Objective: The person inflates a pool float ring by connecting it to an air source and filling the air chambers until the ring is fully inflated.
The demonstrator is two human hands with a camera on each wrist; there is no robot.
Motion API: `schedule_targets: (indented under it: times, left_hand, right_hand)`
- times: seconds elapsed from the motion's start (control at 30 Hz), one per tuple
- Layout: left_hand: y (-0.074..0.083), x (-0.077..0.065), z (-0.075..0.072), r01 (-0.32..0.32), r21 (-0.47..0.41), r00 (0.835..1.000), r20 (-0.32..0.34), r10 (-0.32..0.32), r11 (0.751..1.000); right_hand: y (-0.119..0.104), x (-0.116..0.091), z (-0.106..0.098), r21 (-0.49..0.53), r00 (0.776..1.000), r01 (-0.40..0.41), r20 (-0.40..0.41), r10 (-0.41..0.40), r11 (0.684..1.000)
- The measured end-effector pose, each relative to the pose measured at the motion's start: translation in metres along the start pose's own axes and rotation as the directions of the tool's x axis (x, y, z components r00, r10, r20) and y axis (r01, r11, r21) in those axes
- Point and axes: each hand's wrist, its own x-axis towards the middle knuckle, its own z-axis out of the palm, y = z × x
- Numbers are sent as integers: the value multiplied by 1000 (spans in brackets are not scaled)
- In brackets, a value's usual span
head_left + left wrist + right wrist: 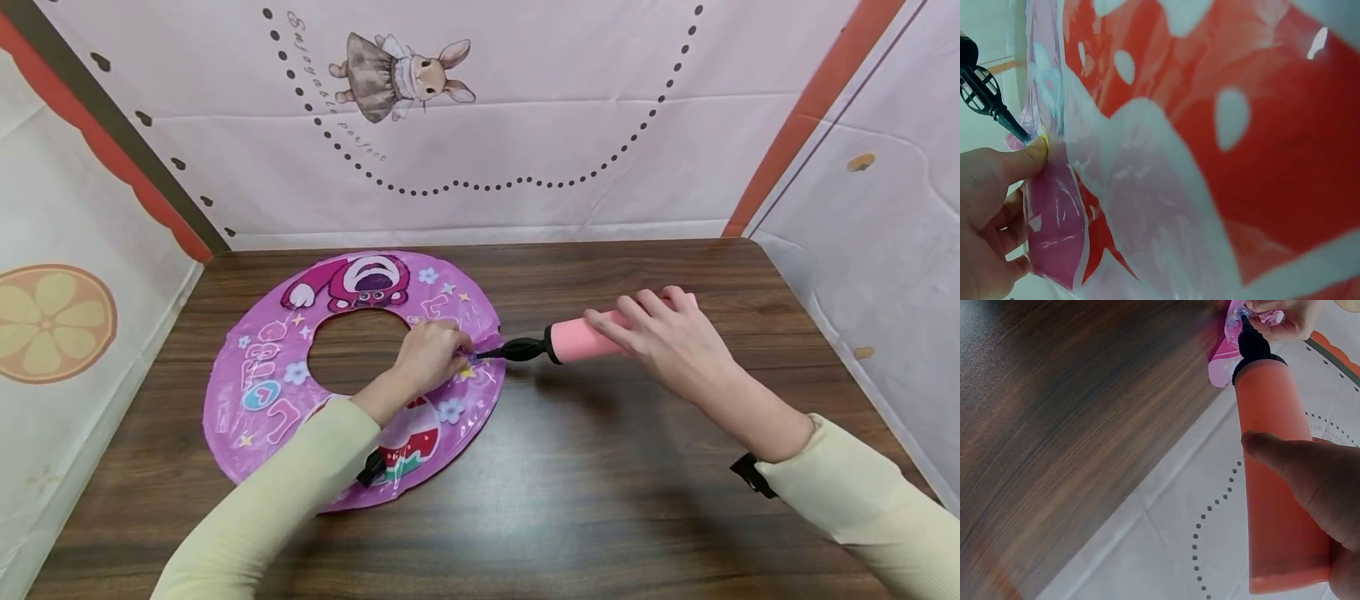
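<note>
A purple swim ring [225, 392] printed with a pink bear, flowers and strawberries lies on the left half of the table, partly filled and wrinkled. My left hand [431, 357] pinches its valve [472, 359] between thumb and fingers at the ring's right side. Into that valve points the black nozzle [522, 349] of a pink hand pump [585, 340]. My right hand [667, 337] grips the pump's pink barrel, thumb along one side in the right wrist view. In the left wrist view, the nozzle tip meets the valve right at my left thumb [1025, 159].
The brown wood-grain table [600, 500] carries the ring and stretches to the right and front. Behind it hangs a pale pink printed cloth [562, 125] with a rabbit figure, and similar cloths close off both sides.
</note>
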Motion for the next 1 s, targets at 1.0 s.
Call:
schedule_targets:
  times: [1.0]
  left_hand:
    - [1, -1, 3, -77, 1, 992, -99, 77, 997]
  right_hand:
    - [10, -7, 24, 57, 998, 27, 50, -30, 998]
